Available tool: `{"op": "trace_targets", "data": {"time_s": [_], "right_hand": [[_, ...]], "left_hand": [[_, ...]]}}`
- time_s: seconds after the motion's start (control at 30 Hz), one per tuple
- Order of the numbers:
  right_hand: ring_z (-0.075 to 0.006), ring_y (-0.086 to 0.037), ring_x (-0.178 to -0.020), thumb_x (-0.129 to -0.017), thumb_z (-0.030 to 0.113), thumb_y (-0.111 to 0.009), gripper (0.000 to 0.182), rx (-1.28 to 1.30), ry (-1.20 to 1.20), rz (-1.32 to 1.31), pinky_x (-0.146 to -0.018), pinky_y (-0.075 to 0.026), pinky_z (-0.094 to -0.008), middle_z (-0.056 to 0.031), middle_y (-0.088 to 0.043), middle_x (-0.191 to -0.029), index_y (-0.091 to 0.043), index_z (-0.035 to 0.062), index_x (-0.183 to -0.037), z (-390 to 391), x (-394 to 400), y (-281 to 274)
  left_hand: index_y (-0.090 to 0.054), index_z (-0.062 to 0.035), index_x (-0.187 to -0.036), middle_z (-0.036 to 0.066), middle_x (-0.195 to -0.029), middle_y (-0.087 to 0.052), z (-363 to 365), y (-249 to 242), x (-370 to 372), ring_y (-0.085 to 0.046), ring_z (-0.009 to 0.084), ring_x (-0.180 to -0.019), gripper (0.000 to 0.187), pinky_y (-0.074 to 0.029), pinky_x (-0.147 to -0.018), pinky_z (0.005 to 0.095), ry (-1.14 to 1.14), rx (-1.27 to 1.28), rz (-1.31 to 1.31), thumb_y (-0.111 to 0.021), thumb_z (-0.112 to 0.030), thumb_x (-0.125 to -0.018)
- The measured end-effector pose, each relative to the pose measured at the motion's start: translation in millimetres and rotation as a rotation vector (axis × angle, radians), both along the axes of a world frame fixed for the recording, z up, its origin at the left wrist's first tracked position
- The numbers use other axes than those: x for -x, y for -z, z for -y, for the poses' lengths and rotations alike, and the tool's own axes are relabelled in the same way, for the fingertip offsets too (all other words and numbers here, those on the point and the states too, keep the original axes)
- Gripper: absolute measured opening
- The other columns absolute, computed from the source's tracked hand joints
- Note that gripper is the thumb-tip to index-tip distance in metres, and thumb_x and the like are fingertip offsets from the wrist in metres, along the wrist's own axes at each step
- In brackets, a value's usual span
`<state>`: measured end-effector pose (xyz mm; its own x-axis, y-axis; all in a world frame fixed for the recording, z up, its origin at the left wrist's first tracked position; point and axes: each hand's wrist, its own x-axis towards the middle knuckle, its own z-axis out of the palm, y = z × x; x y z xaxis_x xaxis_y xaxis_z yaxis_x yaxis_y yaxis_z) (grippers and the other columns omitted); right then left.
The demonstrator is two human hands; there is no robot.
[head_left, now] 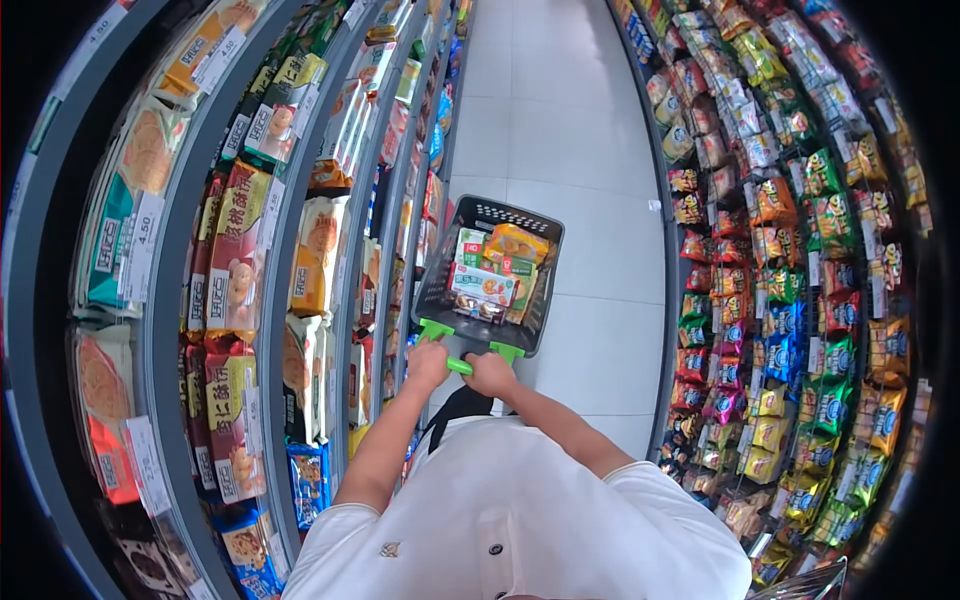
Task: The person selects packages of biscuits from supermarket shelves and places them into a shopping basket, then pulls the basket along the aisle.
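In front of my body is a dark grey shopping basket (541, 331) with perforated walls and a bright green handle (460, 366). My left hand (428, 364) wraps round the handle's left part, and my right hand (491, 374) grips it further right. Several snack packages lie inside the basket: an orange-yellow packet (518, 243) on top, a white and red biscuit box (483, 284) nearer me, and a green package (517, 268) beside it. At the near end sits a small dark package (478, 308), whose kind I cannot make out.
Shelves to my left hold packaged biscuits (238, 250) with price tags (143, 245). On the right, racks carry rows of small colourful snack bags (780, 330). A pale tiled aisle floor (590, 250) runs ahead between them. A small white scrap (654, 205) lies by the right shelf.
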<state>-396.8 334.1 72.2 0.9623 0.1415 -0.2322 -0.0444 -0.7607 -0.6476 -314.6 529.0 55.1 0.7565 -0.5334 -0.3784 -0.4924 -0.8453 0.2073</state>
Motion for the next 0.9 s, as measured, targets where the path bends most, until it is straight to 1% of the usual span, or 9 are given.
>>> {"op": "trace_targets", "data": {"time_s": [0.07, 0.17, 0.23, 0.27, 0.33, 0.57, 0.63, 0.73, 0.9], "right_hand": [[-0.0475, -0.075, -0.081, -0.09, 0.035, -0.075, 0.028, 0.001, 0.014, -0.012, -0.079, -0.06, -0.0599, -0.0241, -0.076, -0.085, -0.075, 0.0086, -0.099, 0, -7, -1], [-0.0468, -0.075, -0.084, -0.089, 0.036, -0.076, 0.029, 0.025, 0.012, -0.059, -0.081, -0.061, -0.0597, -0.0241, -0.076, -0.087, -0.075, 0.0089, -0.1, 6, -18, 2], [-0.0459, -0.075, -0.085, -0.087, 0.037, -0.077, 0.031, 0.037, -0.005, -0.076, -0.081, -0.061, -0.0592, -0.0234, -0.077, -0.088, -0.075, 0.0089, -0.101, 15, -23, 2], [-0.0459, -0.075, -0.085, -0.087, 0.037, -0.077, 0.031, 0.043, 0.001, -0.079, -0.081, -0.061, -0.0592, -0.0234, -0.077, -0.088, -0.075, 0.0089, -0.101, 20, -24, 2], [-0.0454, -0.076, -0.084, -0.086, 0.038, -0.077, 0.032, 0.078, -0.018, -0.07, -0.081, -0.061, -0.0588, -0.0228, -0.077, -0.087, -0.075, 0.0093, -0.101, 31, -31, 1], [-0.0449, -0.076, -0.082, -0.084, 0.042, -0.076, 0.034, 0.19, -0.035, -0.104, -0.08, -0.062, -0.0585, -0.0225, -0.077, -0.085, -0.076, 0.0098, -0.097, 55, -54, 1], [-0.0451, -0.076, -0.083, -0.084, 0.042, -0.076, 0.034, 0.209, -0.05, -0.09, -0.079, -0.063, -0.0581, -0.0224, -0.078, -0.086, -0.076, 0.0094, -0.097, 58, -58, 4], [-0.0448, -0.076, -0.082, -0.085, 0.042, -0.075, 0.034, 0.201, -0.05, -0.131, -0.079, -0.062, -0.058, -0.0224, -0.078, -0.086, -0.076, 0.0097, -0.095, 59, -63, 7], [-0.0441, -0.077, -0.083, -0.087, 0.042, -0.073, 0.035, 0.197, -0.078, -0.199, -0.079, -0.063, -0.0579, -0.022, -0.078, -0.087, -0.078, 0.0098, -0.099, 65, -77, 15]], "left_hand": [[-0.085, -0.0136, -0.094, 0.015, -0.109, -0.08, 2, 1, -10, -0.069, 0.036, -0.126, 0.015, -0.056, -0.102, 0.0574, 0.033, -0.021, -0.026, -0.073, -0.018, -0.087], [-0.085, -0.0156, -0.095, 0.015, -0.106, -0.081, 14, -18, -24, -0.073, 0.0334, -0.119, 0.016, -0.053, -0.107, 0.0579, 0.075, -0.096, -0.015, -0.073, -0.02, -0.085], [-0.085, -0.0177, -0.096, 0.013, -0.102, -0.082, 21, -19, -33, -0.077, 0.0319, -0.109, 0.016, -0.051, -0.108, 0.0574, 0.134, -0.105, -0.14, -0.074, -0.021, -0.084], [-0.085, -0.0177, -0.096, 0.013, -0.102, -0.082, 24, -19, -35, -0.077, 0.0319, -0.109, 0.016, -0.051, -0.108, 0.0574, 0.14, -0.099, -0.143, -0.074, -0.021, -0.084], [-0.084, -0.0178, -0.096, 0.012, -0.1, -0.082, 34, -18, -42, -0.08, 0.032, -0.1, 0.016, -0.053, -0.105, 0.0568, 0.176, -0.078, -0.16, -0.074, -0.021, -0.084], [-0.084, -0.0186, -0.096, 0.012, -0.099, -0.083, 53, 2, -53, -0.08, 0.0331, -0.098, 0.015, -0.054, -0.1, 0.0586, 0.169, 0.026, -0.129, -0.073, -0.02, -0.085], [-0.084, -0.017, -0.095, 0.013, -0.099, -0.083, 54, 15, -54, -0.08, 0.0332, -0.098, 0.015, -0.054, -0.1, 0.058, 0.176, 0.055, -0.087, -0.072, -0.019, -0.086], [-0.084, -0.0152, -0.096, 0.013, -0.1, -0.083, 57, 12, -58, -0.08, 0.0332, -0.098, 0.016, -0.054, -0.098, 0.0577, 0.172, 0.036, -0.101, -0.071, -0.019, -0.087], [-0.083, -0.0173, -0.095, 0.011, -0.095, -0.082, 59, 20, -72, -0.08, 0.033, -0.095, 0.014, -0.052, -0.096, 0.0588, 0.216, 0.024, -0.075, -0.07, -0.019, -0.089]]}}
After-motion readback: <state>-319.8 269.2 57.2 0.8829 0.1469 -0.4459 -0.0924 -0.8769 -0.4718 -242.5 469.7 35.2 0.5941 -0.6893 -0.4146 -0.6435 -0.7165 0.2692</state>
